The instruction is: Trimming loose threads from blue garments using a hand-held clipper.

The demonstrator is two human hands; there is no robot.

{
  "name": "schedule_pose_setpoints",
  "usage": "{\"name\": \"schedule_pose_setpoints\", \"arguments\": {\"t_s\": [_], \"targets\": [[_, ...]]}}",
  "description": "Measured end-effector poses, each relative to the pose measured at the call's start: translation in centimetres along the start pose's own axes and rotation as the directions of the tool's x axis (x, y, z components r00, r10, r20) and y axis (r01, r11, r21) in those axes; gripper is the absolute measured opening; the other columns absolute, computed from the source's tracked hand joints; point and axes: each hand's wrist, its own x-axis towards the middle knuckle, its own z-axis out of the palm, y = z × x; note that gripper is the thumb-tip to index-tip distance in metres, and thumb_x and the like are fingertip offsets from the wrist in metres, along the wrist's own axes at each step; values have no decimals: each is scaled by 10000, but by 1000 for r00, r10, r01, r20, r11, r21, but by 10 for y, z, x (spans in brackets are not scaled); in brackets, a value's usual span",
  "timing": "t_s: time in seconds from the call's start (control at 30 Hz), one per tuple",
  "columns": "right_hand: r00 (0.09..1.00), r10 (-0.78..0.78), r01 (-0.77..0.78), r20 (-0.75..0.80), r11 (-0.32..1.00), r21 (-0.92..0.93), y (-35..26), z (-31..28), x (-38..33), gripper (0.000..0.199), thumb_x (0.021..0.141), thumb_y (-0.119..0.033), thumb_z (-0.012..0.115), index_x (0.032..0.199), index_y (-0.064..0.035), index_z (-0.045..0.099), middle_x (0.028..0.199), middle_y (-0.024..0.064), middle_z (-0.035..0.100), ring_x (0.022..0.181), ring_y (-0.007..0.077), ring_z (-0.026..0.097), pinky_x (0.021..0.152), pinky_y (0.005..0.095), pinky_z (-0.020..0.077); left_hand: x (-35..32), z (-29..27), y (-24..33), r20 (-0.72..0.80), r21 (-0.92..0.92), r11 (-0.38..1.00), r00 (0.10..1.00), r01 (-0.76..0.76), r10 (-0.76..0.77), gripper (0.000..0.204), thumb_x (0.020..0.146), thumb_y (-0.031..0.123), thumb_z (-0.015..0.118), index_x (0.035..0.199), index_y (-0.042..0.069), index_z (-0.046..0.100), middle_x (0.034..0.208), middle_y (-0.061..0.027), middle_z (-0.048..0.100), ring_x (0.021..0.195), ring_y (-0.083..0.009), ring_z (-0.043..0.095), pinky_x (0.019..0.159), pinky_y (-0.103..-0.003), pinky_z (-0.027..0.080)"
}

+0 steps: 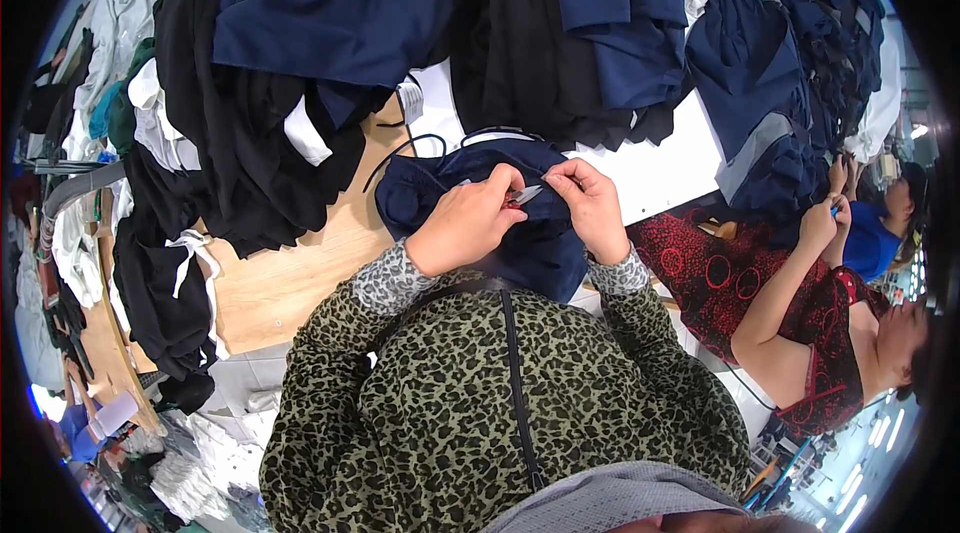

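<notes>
A navy garment [545, 258] lies bunched in front of me at the table edge, partly over my lap. My left hand [470, 218] is closed around small thread snips [526, 195] with a red handle. Their metal blades point right, toward my other fingertips. With thumb and forefinger pressed together, my right hand [590, 205] pinches the upper part of the navy garment. Whether a thread is also in that pinch is too small to see. A dark cord [385, 165] loops out from the garment's left side.
Black garments [250, 153] and navy fabric [330, 8] are heaped along the far side of the table [270, 283]. More dark clothes [525, 43] hang over a white surface [655, 173]. At my right sits a person in a red-and-black patterned dress [700, 268], hands raised.
</notes>
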Motion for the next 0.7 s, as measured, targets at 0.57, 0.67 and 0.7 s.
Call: {"name": "schedule_pose_setpoints", "arguments": {"t_s": [0.57, 0.67, 0.7], "targets": [[978, -195, 203, 69, 970, -135, -8, -2, -3, 159, 808, -77, 652, 941, -3, 604, 910, 83, 648, 844, 159, 600, 789, 288, 457, 2, -9, -9, 16, -95, 995, 1000, -12, 14, 315, 805, 108, 653, 1034, 24, 453, 790, -164, 613, 757, -298, 635, 646, -357, 480], [937, -215, 324, 276, 829, -456, -20, -8, -12, 621, 670, -170, 773, 1218, -88, 493, 1120, 92, 585, 1079, 267, 525, 999, 391, 285, -5, -12, -30, 6, -369, 920, 990, 134, -142, 393, 832, 84, 645, 1173, 31, 456, 859, -16, 558, 695, -77, 528, 638, -229, 445], [937, -213, 323, 275, 830, -456, -20, -6, -13, 621, 670, -170, 773, 1218, -88, 493, 1120, 92, 585, 1079, 267, 525, 999, 391, 285, -8, -6, -39, -20, -479, 867, 985, 139, -169, 403, 820, 78, 663, 1178, 36, 483, 897, 28, 501, 676, -35, 440, 619, -176, 400]]}}
